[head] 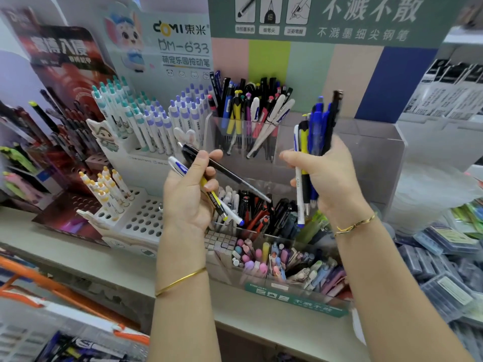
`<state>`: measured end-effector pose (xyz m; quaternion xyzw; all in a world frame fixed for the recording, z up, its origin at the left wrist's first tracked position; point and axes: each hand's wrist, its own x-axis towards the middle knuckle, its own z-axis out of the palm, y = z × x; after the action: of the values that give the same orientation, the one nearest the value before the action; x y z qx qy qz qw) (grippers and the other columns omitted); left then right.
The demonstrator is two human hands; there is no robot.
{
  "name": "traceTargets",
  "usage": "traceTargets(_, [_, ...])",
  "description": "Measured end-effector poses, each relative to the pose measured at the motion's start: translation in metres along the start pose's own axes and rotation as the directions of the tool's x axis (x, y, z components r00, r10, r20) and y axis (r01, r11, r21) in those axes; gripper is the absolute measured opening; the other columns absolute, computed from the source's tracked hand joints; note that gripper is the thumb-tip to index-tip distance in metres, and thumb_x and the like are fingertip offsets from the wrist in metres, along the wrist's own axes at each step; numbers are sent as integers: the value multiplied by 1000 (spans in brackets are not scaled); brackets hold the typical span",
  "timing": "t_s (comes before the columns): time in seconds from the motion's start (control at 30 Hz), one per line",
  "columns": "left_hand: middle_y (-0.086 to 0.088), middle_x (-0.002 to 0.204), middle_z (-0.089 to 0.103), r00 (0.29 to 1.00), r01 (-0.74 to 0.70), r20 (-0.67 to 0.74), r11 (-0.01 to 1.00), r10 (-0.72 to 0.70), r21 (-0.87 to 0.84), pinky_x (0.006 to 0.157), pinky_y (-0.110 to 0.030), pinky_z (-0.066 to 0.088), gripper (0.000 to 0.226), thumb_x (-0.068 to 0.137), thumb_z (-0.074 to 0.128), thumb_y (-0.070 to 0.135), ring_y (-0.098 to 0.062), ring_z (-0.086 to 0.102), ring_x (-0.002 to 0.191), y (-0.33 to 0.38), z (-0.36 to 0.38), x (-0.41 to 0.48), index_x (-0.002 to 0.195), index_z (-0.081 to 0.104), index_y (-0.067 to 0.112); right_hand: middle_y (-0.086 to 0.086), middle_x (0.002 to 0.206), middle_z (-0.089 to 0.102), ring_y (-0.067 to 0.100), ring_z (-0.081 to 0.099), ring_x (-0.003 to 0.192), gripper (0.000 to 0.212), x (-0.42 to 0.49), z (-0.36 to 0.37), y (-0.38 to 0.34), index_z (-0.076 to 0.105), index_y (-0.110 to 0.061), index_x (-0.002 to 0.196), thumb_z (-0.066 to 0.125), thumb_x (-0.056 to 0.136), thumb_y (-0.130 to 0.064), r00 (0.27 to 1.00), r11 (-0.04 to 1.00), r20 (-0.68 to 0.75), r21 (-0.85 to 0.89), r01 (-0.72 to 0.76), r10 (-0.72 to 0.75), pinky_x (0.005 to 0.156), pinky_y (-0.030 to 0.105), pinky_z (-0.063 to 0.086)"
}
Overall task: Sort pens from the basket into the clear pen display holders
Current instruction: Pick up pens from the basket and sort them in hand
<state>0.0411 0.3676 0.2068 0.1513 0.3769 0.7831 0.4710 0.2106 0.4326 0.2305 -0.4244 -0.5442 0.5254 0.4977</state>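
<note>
The clear pen display holders (pixel 371 158) are seen partly filled at the centre of the frame. Before them, centre right, a bundle of pens (pixel 317 131) is gripped upright by the curled fingers of the right hand (pixel 332 178). Centre left, three pens (pixel 230 172) are held slantwise in the fingers of the left hand (pixel 188 194).

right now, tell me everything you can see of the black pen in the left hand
The black pen is slim, glossy and plastic-looking, dark along the barrel with a thin pale tip. It lies tilted, back end up-left, tip down-right above pens standing in the clear holder. The left hand pinches it near its upper part between thumb and fingers; two other pens lie in that hand just below it.
</note>
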Motion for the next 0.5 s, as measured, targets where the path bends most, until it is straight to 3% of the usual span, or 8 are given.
traceTargets(0.07, [-7,80,73,997,53,58,993,-59,106,37,-9,36,6,94,53,6,-2,50,52,-1,3,-3,97,53,2,13,92,69,22,70,76,40,0,1,-3,56,-12,111,74,77,-3,990,994,136,-111,-15,30,51,23,51])
traceTargets(0.13, [-8,80,73,987,102,107,982,-119,156,37,-9,36,12,94,53,5,-2,50,50,-3,8,-7,105,51,0,12,89,72,20,72,73,35,-2,8,-3,58,-12,108,73,78,-2,955,990,286,-140,-34,73,54,25,53])
traceTargets(0.2, [-11,80,73,983,115,124,979,-137,165,37,-10,37,22,94,53,3,-3,50,48,-7,11,-7,115,50,-1,9,98,72,21,72,79,35,-3,14,3,59,-11,112,71,80,-2,928,985,364,-174,-19,82,66,33,59])
traceTargets(0.3, [-13,80,71,985,87,129,978,-113,190,38,-12,39,20,94,52,1,-4,50,48,-10,12,-6,114,50,0,5,107,71,20,71,88,37,-5,17,12,60,-12,117,70,82,-5,924,983,373,-184,-12,81,81,41,59])
traceTargets(0.5, [-11,78,65,994,44,91,977,-65,209,38,-13,37,11,93,53,-3,-5,48,48,-13,16,-6,98,49,6,4,104,72,18,71,91,41,-8,21,19,60,-11,117,73,79,-4,924,994,373,-101,-49,83,79,35,59])
